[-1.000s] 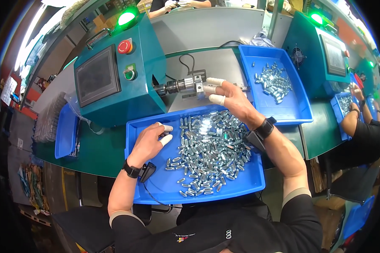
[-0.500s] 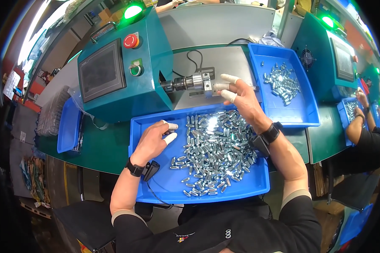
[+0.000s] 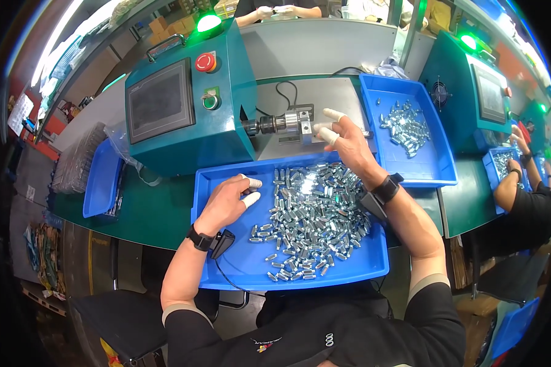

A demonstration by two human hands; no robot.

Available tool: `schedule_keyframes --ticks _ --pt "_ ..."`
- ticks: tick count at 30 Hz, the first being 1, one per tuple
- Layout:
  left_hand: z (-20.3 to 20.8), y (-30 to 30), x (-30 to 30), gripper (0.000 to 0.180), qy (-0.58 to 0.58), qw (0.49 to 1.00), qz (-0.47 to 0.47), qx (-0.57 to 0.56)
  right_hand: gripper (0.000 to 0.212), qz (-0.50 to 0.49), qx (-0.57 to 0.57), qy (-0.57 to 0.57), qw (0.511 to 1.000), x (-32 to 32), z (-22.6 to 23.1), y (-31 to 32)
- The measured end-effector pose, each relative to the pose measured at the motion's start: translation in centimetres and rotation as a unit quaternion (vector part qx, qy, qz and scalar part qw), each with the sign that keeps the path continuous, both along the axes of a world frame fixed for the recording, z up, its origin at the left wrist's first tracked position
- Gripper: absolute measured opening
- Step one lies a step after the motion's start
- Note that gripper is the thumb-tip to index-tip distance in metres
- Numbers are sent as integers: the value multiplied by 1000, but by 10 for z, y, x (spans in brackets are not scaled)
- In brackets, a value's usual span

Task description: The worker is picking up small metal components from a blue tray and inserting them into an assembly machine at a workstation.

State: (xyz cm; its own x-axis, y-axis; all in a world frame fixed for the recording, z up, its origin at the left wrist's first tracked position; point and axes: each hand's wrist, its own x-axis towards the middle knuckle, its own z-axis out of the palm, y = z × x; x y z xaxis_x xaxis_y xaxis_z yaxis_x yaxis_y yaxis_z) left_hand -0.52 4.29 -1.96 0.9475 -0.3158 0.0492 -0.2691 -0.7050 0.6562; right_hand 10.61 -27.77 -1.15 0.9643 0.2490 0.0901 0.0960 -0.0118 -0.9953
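Observation:
My left hand [image 3: 226,203] hovers over the left part of a blue tray [image 3: 226,269], with white finger cots on its thumb and index finger. Those two fingertips are apart, and no part shows between them. A pile of small silvery metal parts [image 3: 315,220] fills the tray's middle and right. Beyond the tray, my right hand [image 3: 352,147] reaches to the metal fixture [image 3: 305,126] at the end of the machine's spindle [image 3: 269,125]. Its cot-covered fingers are spread beside the fixture, the index finger stretched out. I see nothing held in them.
The green machine [image 3: 190,116] carries a screen, a red stop button [image 3: 206,62] and a lit green lamp. Another blue tray [image 3: 438,174] with fewer metal parts stands at the right. A co-worker's arm [image 3: 511,183] is farther right, and a small blue tray [image 3: 98,205] lies left.
The whole view has shifted slightly, moving the machine rightward and down in the picture. Both hands keep nearly the same poses and places by the tray and the fixture.

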Motion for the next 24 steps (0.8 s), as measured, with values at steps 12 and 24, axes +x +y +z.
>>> schedule_keyframes --ticks 12,24 --pt "-10 5 -2 29 -8 1000 4 22 63 -107 -557 -234 790 37 40 28" --pt "12 9 -20 29 -11 992 -97 78 61 -245 -580 -189 753 30 45 -112"
